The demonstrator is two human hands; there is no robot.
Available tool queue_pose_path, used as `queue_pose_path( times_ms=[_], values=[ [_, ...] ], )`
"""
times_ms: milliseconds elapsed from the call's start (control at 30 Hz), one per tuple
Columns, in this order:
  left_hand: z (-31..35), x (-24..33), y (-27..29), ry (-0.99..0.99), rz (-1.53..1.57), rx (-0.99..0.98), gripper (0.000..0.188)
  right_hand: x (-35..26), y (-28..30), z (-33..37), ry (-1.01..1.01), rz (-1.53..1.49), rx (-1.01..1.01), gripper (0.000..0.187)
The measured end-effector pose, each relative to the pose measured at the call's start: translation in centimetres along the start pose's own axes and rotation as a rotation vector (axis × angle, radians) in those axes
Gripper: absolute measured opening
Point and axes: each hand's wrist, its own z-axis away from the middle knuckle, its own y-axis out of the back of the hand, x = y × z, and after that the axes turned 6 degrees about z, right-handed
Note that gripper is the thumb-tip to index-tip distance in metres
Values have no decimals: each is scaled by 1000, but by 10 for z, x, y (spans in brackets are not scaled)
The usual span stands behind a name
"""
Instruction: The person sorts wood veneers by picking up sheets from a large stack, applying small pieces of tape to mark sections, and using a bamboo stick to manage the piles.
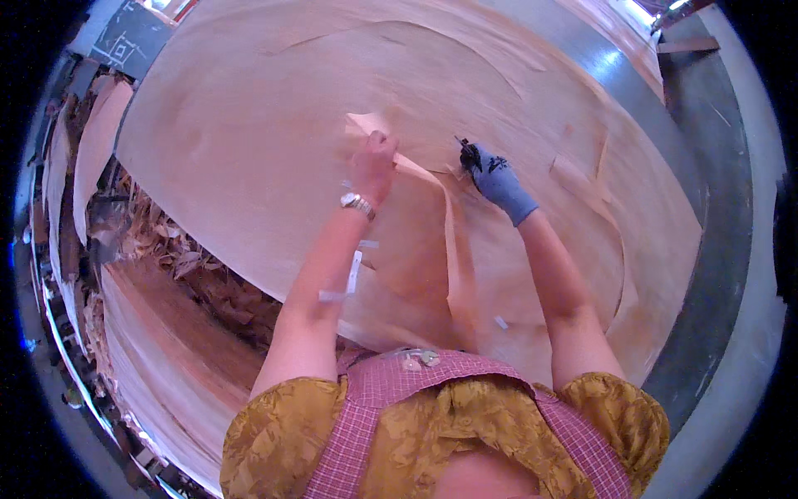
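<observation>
A large, thin wood veneer sheet (241,133) spreads out in front of me, wavy and tan. My left hand (374,166), bare with a wristwatch, is closed on a narrow strip of veneer (450,229). That strip rises off the sheet and curves down toward my apron; its far end sticks out beyond my fist. To the right, my right hand (496,181) wears a blue-grey glove with black fingertips. Its fingers are closed around a small dark tool (461,143) with a thin tip, low over the sheet; its exact kind is unclear.
Torn veneer scraps (158,237) pile up below the sheet's left edge, beside another veneer stack (166,333). Loose veneer pieces (586,187) lie on the right. A dark metal surface (706,274) borders the right side. Pale tape strips (355,272) hang near my left forearm.
</observation>
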Motion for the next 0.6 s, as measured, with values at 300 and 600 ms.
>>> queue_pose_path(
  times_ms=[300, 600],
  values=[
    [275, -149, 207, 423, -552, -114, 32, 22, -24, 1, -43, -109, 68, 34],
    [72, 28, 47, -165, 6, -245, 49, -16, -1, 8, -104, 72, 117, 34]
  ],
)
